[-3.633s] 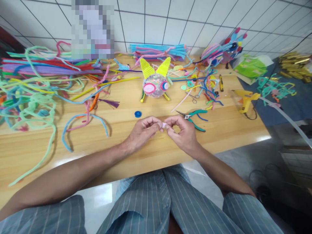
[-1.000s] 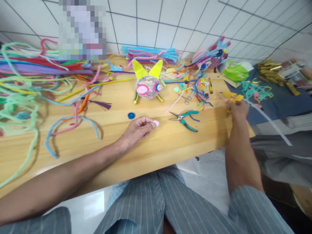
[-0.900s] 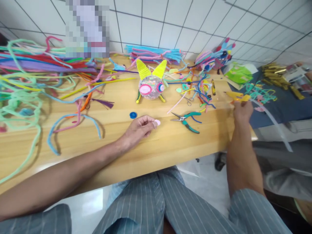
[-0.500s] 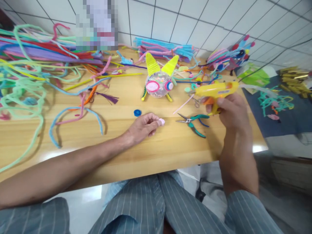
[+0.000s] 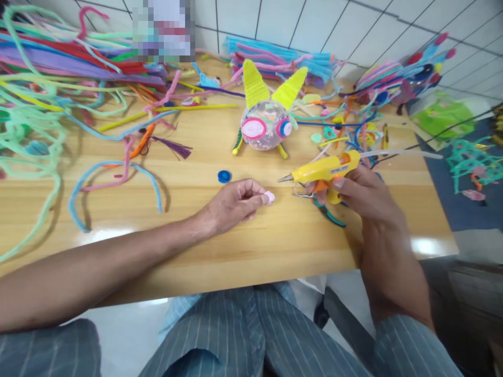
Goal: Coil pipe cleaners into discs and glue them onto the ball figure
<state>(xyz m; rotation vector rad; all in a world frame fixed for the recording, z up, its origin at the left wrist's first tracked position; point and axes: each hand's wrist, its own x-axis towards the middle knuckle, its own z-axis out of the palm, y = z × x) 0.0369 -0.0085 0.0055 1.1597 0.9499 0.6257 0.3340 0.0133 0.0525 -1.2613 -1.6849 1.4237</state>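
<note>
Between thumb and forefinger, my left hand [image 5: 239, 205] pinches a small pale pink disc [image 5: 269, 197] just above the table. My right hand [image 5: 353, 191] grips a yellow glue gun [image 5: 328, 166], its metal nozzle pointing left, a short way up and right of the disc. A blue coiled disc [image 5: 224, 176] lies beyond my left hand. Farther back stands a clear ball figure [image 5: 263, 124] with yellow ears, a pink-rimmed eye and a blue-rimmed eye. Green-handled pliers [image 5: 332, 215] lie partly hidden under the glue gun and my right hand.
Tangled pipe cleaners [image 5: 35, 120] cover the left side. A blue pipe cleaner arc [image 5: 76, 191] lies nearer. Bundled pipe cleaners [image 5: 283, 60] sit by the tiled wall, with a colourful figure [image 5: 408, 84] at back right. The gun's dark cord runs right.
The glue gun in my right hand has come down and left toward the pink disc, now covering much of the pliers. The camera view has shifted a little. My left hand keeps its pinch.
</note>
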